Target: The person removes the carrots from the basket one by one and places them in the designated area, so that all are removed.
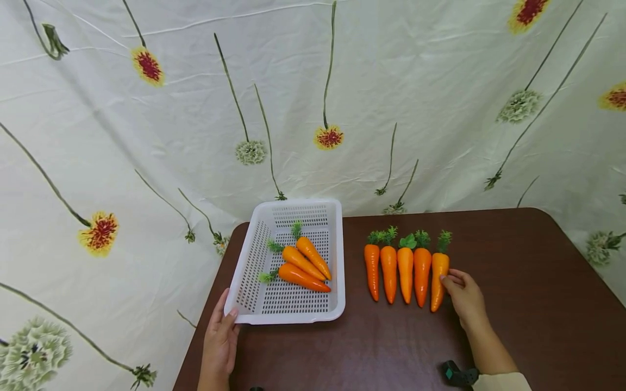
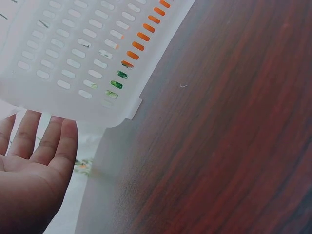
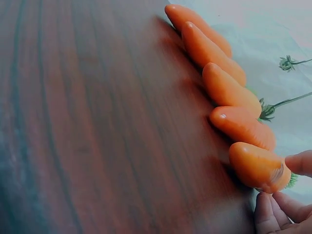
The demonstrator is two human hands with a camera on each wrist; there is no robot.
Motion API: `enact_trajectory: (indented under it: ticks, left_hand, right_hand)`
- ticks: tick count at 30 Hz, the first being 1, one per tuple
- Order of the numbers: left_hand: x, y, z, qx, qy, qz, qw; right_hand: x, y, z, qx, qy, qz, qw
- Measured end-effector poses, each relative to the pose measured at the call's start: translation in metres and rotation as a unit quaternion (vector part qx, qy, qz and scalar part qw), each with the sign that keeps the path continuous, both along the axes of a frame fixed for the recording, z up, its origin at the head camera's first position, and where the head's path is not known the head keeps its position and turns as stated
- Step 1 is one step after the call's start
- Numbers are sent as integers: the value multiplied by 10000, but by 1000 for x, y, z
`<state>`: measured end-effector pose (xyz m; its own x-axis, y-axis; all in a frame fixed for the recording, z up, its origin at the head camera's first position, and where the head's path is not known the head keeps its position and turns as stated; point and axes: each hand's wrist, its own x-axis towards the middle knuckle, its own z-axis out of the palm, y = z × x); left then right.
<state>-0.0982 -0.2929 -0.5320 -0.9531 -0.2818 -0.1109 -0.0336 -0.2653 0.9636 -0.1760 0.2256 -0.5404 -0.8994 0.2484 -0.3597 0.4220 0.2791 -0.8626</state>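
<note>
My left hand [image 1: 221, 342] grips the near left corner of a white perforated plastic basket [image 1: 293, 319], thumb on the rim. In the left wrist view its fingers [image 2: 46, 141] reach under the basket's edge. Inside lie three orange carrots [image 1: 302, 262] with green tops. To the right, several more carrots [image 1: 405, 274] lie side by side in a row on the table, tops pointing away. The rightmost carrot [image 1: 439, 266] is pinched between the thumb and fingers of my right hand [image 1: 467, 301], as the right wrist view also shows.
A dark brown wooden table [image 1: 381, 353] bears everything. Behind and left of it hangs a white cloth [image 1: 293, 81] printed with flowers. A dark device with a strap [image 1: 458, 374] is at my right wrist, by a light sleeve [image 1: 504, 382].
</note>
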Motion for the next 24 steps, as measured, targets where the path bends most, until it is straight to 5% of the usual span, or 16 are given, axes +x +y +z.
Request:
enact_trajectory:
  ticks: [16,24]
  left_hand:
    - [0,0,-2,-50,-80,6,10000]
    - [-1,-1,-3,-22,76,1,10000]
  right_hand:
    - [3,0,-3,-310,336,-414,9981]
    - [2,3,-4,172,247,-83,9995]
